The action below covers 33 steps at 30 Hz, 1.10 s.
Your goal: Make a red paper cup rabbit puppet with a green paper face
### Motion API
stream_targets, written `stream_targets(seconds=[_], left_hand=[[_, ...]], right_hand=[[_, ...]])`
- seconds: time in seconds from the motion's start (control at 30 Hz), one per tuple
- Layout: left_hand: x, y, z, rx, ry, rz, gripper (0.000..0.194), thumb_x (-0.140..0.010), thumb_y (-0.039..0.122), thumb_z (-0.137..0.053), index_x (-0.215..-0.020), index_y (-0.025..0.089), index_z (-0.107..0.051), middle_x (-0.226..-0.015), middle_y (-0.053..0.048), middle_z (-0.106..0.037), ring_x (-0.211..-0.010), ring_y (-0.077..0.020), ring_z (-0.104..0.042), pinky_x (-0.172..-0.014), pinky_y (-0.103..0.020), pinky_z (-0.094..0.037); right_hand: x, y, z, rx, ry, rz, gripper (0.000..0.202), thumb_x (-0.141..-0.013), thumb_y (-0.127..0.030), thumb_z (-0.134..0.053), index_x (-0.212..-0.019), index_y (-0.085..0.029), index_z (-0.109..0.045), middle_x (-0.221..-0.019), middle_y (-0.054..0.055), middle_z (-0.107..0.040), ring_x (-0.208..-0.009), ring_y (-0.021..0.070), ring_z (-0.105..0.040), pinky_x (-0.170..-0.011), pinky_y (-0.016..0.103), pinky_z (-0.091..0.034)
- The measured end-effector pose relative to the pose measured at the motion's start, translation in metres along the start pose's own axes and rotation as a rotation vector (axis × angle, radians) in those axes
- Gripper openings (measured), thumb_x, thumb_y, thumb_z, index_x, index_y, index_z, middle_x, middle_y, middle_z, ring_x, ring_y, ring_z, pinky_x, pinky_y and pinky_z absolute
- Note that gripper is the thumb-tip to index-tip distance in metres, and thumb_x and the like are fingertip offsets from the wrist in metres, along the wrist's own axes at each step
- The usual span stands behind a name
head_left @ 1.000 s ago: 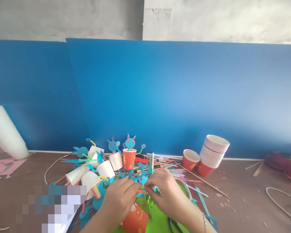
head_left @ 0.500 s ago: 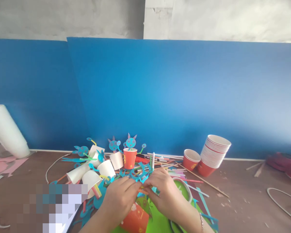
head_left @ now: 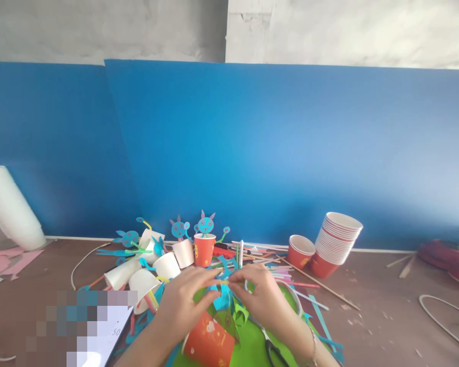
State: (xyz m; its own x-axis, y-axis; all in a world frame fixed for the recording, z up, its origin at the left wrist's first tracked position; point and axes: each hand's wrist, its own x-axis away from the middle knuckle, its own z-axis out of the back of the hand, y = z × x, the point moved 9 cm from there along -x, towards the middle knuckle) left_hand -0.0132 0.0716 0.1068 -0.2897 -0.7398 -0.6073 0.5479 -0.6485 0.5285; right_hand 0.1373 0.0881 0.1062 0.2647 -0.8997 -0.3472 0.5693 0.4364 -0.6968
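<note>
Just above the green sheet (head_left: 252, 344), my right hand (head_left: 258, 293) pinches a short orange-yellow drinking straw (head_left: 225, 282) between thumb and fingertips. My left hand (head_left: 187, 295) is at the other end of the straw, its thumb parted from its fingers; whether a fingertip touches the straw is unclear. Below the hands a red paper cup (head_left: 210, 342) lies tilted on its side. Beside it are a green paper cutout with a drawn face (head_left: 225, 320) and green scraps (head_left: 240, 313). Scissors with black handles (head_left: 276, 352) lie partly under my right forearm.
Cup figures with blue paper heads (head_left: 205, 224) and several white cups (head_left: 167, 266) crowd the back left. A leaning cup stack (head_left: 336, 244) and a red cup (head_left: 301, 251) stand at right. Loose straws (head_left: 306, 285), a tape roll (head_left: 299, 303) and a phone (head_left: 112, 331) lie around.
My hands have moved slightly apart. The left thumb has opened away from its fingers, and the straw shows between the hands. More of the cup, green scraps and scissors is uncovered.
</note>
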Motion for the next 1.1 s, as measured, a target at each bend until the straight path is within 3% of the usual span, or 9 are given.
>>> stream_targets(seconds=[0.1, 0.2, 0.43, 0.53, 0.6, 0.7, 0.8, 0.93, 1.1], left_hand=[[0.000, -0.039, 0.010, 0.346, 0.081, 0.419, 0.042, -0.074, 0.036, -0.069, -0.112, 0.020, -0.061, -0.083, -0.002, -0.065, -0.065, -0.0137, -0.058, -0.058, -0.022, -0.045], [0.005, -0.050, 0.003, 0.612, 0.093, 0.631, 0.046, -0.072, 0.043, -0.069, -0.108, 0.015, -0.062, -0.060, 0.006, -0.048, -0.048, -0.0076, -0.040, -0.048, -0.019, -0.031], [0.014, -0.045, -0.020, 0.851, 0.088, 0.801, 0.040, -0.067, 0.054, -0.069, -0.073, 0.015, -0.058, -0.048, 0.012, -0.025, -0.045, -0.0052, -0.017, -0.045, -0.020, -0.012], [0.016, -0.044, -0.027, 0.877, 0.091, 0.821, 0.042, -0.064, 0.054, -0.072, -0.063, 0.017, -0.052, -0.046, 0.011, -0.024, -0.045, -0.0058, -0.016, -0.044, -0.021, -0.012], [0.018, -0.043, -0.031, 0.868, 0.097, 0.828, 0.041, -0.064, 0.054, -0.072, -0.063, 0.017, -0.053, -0.046, 0.011, -0.025, -0.045, -0.0061, -0.017, -0.043, -0.021, -0.012], [0.023, -0.046, -0.034, 0.830, 0.133, 0.841, 0.041, -0.064, 0.055, -0.071, -0.065, 0.016, -0.056, -0.046, 0.011, -0.025, -0.044, -0.0058, -0.016, -0.043, -0.021, -0.012], [0.025, -0.050, -0.036, 0.821, 0.162, 0.837, 0.041, -0.064, 0.053, -0.072, -0.065, 0.016, -0.056, -0.046, 0.012, -0.024, -0.044, -0.0050, -0.015, -0.043, -0.021, -0.011], [0.026, -0.050, -0.044, 0.955, 0.116, 0.856, 0.041, -0.065, 0.051, -0.074, -0.065, 0.016, -0.054, -0.045, 0.012, -0.022, -0.043, -0.0045, -0.014, -0.042, -0.019, -0.010], [0.026, -0.043, -0.053, 1.277, 0.128, 0.929, 0.037, -0.080, 0.051, -0.060, -0.092, 0.016, -0.060, -0.069, 0.002, -0.053, -0.047, -0.0048, -0.033, -0.039, -0.017, -0.019]], right_hand=[[-0.002, 0.028, 0.001, -0.184, 0.018, -0.260, 0.013, -0.077, -0.027, -0.062, -0.076, -0.019, -0.071, -0.071, 0.004, -0.073, -0.069, 0.0213, -0.065, -0.065, 0.031, -0.045], [-0.002, 0.034, -0.006, -0.292, -0.009, -0.313, 0.017, -0.076, -0.031, -0.062, -0.074, -0.017, -0.071, -0.068, 0.004, -0.072, -0.065, 0.0202, -0.065, -0.063, 0.030, -0.047], [0.001, 0.017, -0.018, -0.200, -0.103, -0.242, 0.013, -0.075, -0.026, -0.064, -0.079, -0.017, -0.073, -0.080, 0.005, -0.075, -0.079, 0.0229, -0.067, -0.075, 0.033, -0.049], [0.003, 0.005, -0.019, -0.083, -0.094, -0.150, 0.026, -0.073, -0.024, -0.066, -0.098, -0.021, -0.073, -0.093, 0.006, -0.074, -0.090, 0.0254, -0.065, -0.085, 0.038, -0.046], [0.005, -0.001, -0.023, 0.003, -0.088, -0.098, 0.025, -0.073, -0.023, -0.066, -0.097, -0.023, -0.074, -0.085, 0.005, -0.075, -0.086, 0.0256, -0.065, -0.086, 0.040, -0.044], [0.009, 0.003, -0.038, -0.022, -0.114, -0.144, 0.015, -0.077, -0.023, -0.060, -0.079, -0.022, -0.075, -0.067, 0.003, -0.073, -0.067, 0.0204, -0.064, -0.071, 0.032, -0.046], [0.016, 0.015, -0.060, -0.248, -0.199, -0.278, 0.019, -0.079, -0.023, -0.055, -0.071, -0.019, -0.072, -0.058, 0.001, -0.070, -0.048, 0.0135, -0.055, -0.051, 0.024, -0.042], [0.016, 0.019, -0.066, -0.385, -0.211, -0.309, 0.020, -0.079, -0.026, -0.055, -0.069, -0.017, -0.069, -0.058, 0.000, -0.067, -0.048, 0.0117, -0.052, -0.050, 0.022, -0.039], [0.008, 0.022, -0.050, -0.497, -0.077, -0.293, 0.028, -0.075, -0.041, -0.063, -0.066, -0.016, -0.068, -0.056, -0.001, -0.058, -0.054, 0.0129, -0.049, -0.053, 0.024, -0.037]])
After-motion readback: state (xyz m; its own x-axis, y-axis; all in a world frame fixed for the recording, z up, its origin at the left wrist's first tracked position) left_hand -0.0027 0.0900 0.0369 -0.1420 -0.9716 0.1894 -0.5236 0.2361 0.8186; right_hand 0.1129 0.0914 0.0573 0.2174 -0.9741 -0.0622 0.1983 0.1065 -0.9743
